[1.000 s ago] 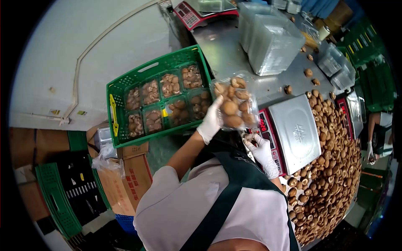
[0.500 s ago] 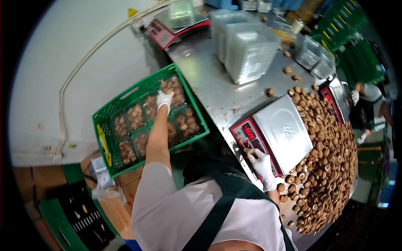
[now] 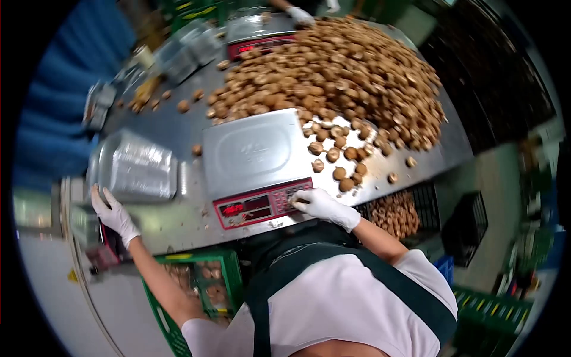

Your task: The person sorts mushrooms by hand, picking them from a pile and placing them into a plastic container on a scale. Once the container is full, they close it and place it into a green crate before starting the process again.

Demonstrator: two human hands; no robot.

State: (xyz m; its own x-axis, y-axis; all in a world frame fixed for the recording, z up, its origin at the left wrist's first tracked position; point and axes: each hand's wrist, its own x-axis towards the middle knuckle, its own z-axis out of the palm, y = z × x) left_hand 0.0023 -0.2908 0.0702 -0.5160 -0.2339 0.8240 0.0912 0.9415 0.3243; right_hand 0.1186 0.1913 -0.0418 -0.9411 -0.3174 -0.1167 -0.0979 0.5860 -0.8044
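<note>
My left hand (image 3: 116, 219), in a white glove, reaches out with fingers apart at the near left side of a stack of clear plastic trays (image 3: 140, 169). My gloved right hand (image 3: 327, 208) is at the keypad end of a red-framed scale (image 3: 256, 152), fingers curled together. A small brownish bit shows at its fingertips, but I cannot tell what it is. The scale's metal plate carries nothing, and red digits glow on its display. Beyond the scale lies a big heap of brown mushrooms (image 3: 357, 71), with several loose ones by the plate's right side.
Below the table edge, a green crate (image 3: 232, 268) holds packed mushroom trays. A black crate (image 3: 425, 208) with mushrooms stands at the right. Across the table are a second scale (image 3: 262, 44), more clear trays (image 3: 184, 53) and another person's gloved hand (image 3: 300, 16).
My view has swung to the right. My left hand has left the mushroom pack in the green crate and moved to the tray stack. My right hand stays at the scale's front panel.
</note>
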